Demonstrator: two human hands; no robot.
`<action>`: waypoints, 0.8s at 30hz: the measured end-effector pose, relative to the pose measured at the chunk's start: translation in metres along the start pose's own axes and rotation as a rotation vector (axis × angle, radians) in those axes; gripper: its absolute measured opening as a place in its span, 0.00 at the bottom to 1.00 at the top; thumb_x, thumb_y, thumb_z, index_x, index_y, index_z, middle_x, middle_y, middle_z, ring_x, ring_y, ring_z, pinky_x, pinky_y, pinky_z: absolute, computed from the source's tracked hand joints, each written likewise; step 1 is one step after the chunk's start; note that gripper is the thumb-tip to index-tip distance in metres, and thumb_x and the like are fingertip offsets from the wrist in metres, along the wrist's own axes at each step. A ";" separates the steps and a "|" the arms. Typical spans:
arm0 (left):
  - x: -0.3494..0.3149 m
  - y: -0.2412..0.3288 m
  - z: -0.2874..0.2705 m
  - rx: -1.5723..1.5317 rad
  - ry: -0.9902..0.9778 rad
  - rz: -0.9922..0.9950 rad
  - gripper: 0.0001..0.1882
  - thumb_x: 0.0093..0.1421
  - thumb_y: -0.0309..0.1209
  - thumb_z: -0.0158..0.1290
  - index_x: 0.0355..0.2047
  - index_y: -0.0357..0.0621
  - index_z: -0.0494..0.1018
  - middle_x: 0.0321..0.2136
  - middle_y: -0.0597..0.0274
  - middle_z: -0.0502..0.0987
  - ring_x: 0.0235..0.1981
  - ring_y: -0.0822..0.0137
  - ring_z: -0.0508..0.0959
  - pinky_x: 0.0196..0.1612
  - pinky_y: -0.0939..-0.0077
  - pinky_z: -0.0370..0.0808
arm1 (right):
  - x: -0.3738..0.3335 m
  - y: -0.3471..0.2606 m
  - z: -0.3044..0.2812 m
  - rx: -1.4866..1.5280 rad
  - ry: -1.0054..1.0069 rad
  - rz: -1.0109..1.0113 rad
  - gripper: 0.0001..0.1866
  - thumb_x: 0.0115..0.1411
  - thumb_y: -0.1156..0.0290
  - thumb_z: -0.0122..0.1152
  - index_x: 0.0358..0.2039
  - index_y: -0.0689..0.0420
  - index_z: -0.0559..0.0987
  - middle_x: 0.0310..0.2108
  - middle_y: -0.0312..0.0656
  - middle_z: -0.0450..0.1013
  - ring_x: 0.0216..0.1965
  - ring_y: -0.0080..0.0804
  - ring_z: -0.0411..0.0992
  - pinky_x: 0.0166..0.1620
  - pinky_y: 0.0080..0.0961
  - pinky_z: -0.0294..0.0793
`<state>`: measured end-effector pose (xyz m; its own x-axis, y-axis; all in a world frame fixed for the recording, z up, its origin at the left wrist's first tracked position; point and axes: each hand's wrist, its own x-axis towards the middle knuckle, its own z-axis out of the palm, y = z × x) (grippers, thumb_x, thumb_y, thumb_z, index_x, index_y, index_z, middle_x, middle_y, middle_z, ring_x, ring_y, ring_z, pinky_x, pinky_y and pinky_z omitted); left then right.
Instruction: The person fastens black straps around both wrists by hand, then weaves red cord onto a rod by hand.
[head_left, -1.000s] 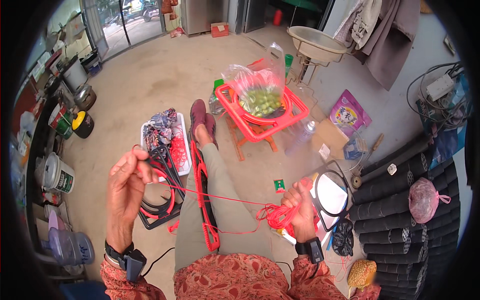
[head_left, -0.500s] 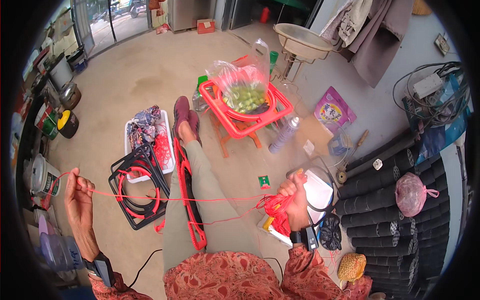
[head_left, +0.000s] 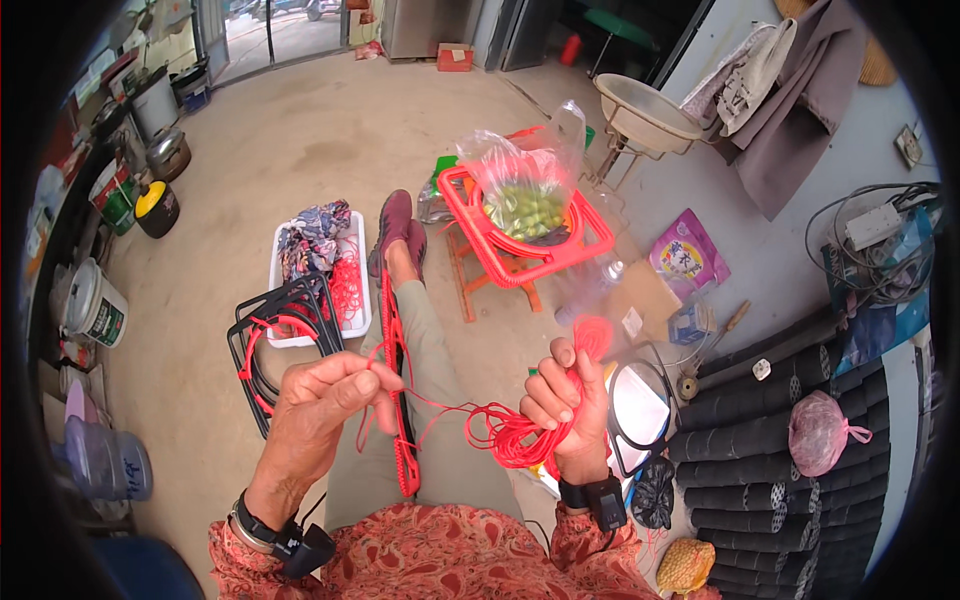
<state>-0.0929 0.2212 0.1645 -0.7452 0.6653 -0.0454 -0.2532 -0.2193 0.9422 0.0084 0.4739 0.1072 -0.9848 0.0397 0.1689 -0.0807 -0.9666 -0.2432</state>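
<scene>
– Beige concrete floor (head_left: pixel 230 215) spreads around the olive trousers (head_left: pixel 425 340); where is the red cord (head_left: pixel 512 440)?

– Its coil sits in the right hand (head_left: pixel 565 400), a closed fist beside the trousers, with loops spilling out to the left.

– And the left hand (head_left: pixel 325 405)?

– Pinching a strand between thumb and fingers, apart from the right one; the stretch joining them sags.

– What could go wrong?

– Those drooping loops could cross and knot if the fist loosens, or the slack could catch on the red-and-black frame (head_left: pixel 407 470) lying along the legs.

– How about room to move?

– Tight low down, I'd judge: black rectangular frames (head_left: pixel 238 340) lie beyond the left hand, and a black-rimmed frame (head_left: pixel 670 385) is just beside the right fist. Ahead, the red square frame (head_left: pixel 480 240) on its orange stool (head_left: pixel 465 300) is well apart, leaving more reach that way
</scene>
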 end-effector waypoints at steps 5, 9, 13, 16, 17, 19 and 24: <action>0.011 -0.015 0.011 0.034 0.001 -0.031 0.14 0.63 0.36 0.52 0.37 0.34 0.77 0.22 0.59 0.77 0.25 0.71 0.76 0.35 0.77 0.71 | 0.004 0.007 0.003 -0.050 0.035 0.037 0.13 0.68 0.60 0.43 0.35 0.56 0.70 0.14 0.29 0.55 0.16 0.20 0.56 0.20 0.21 0.60; 0.016 -0.016 0.021 0.010 -0.014 -0.039 0.13 0.63 0.34 0.53 0.36 0.35 0.78 0.23 0.60 0.78 0.25 0.72 0.76 0.32 0.80 0.72 | 0.000 0.017 -0.005 -0.189 0.095 0.100 0.15 0.68 0.58 0.43 0.38 0.57 0.72 0.17 0.32 0.57 0.19 0.23 0.59 0.22 0.23 0.62; 0.016 -0.031 0.038 0.054 -0.102 -0.059 0.11 0.63 0.28 0.51 0.39 0.32 0.77 0.28 0.60 0.79 0.31 0.75 0.77 0.35 0.82 0.73 | -0.004 0.041 -0.008 -0.448 0.234 0.068 0.20 0.68 0.56 0.45 0.47 0.61 0.69 0.35 0.41 0.66 0.36 0.32 0.67 0.38 0.29 0.69; 0.016 -0.047 0.048 0.277 -0.053 0.120 0.10 0.63 0.27 0.51 0.39 0.32 0.77 0.31 0.59 0.79 0.32 0.74 0.77 0.37 0.81 0.74 | -0.008 0.046 -0.010 -0.459 0.110 0.127 0.27 0.68 0.53 0.44 0.56 0.64 0.65 0.52 0.46 0.67 0.53 0.35 0.67 0.55 0.34 0.67; 0.017 -0.054 0.050 0.258 -0.022 0.179 0.09 0.62 0.26 0.52 0.38 0.33 0.77 0.32 0.58 0.79 0.32 0.74 0.77 0.37 0.80 0.73 | -0.008 0.050 -0.007 -0.531 0.127 0.130 0.28 0.68 0.52 0.44 0.57 0.63 0.64 0.52 0.45 0.66 0.54 0.33 0.65 0.57 0.33 0.66; 0.020 -0.059 0.056 0.268 0.009 0.236 0.08 0.62 0.26 0.52 0.37 0.33 0.77 0.32 0.61 0.78 0.31 0.76 0.76 0.36 0.82 0.73 | -0.009 0.054 0.003 -0.638 0.153 0.137 0.29 0.68 0.51 0.41 0.60 0.63 0.62 0.55 0.43 0.64 0.57 0.30 0.63 0.60 0.30 0.61; 0.017 -0.073 0.056 0.262 0.033 0.204 0.09 0.63 0.27 0.51 0.38 0.33 0.77 0.33 0.64 0.78 0.31 0.79 0.73 0.39 0.83 0.72 | -0.012 0.054 0.010 -0.971 0.196 0.017 0.22 0.67 0.60 0.47 0.56 0.62 0.67 0.54 0.42 0.67 0.53 0.26 0.65 0.56 0.26 0.64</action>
<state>-0.0523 0.2889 0.1133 -0.7851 0.6019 0.1462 0.0670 -0.1521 0.9861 0.0176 0.4186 0.1018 -0.9880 0.1536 0.0181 -0.0705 -0.3433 -0.9366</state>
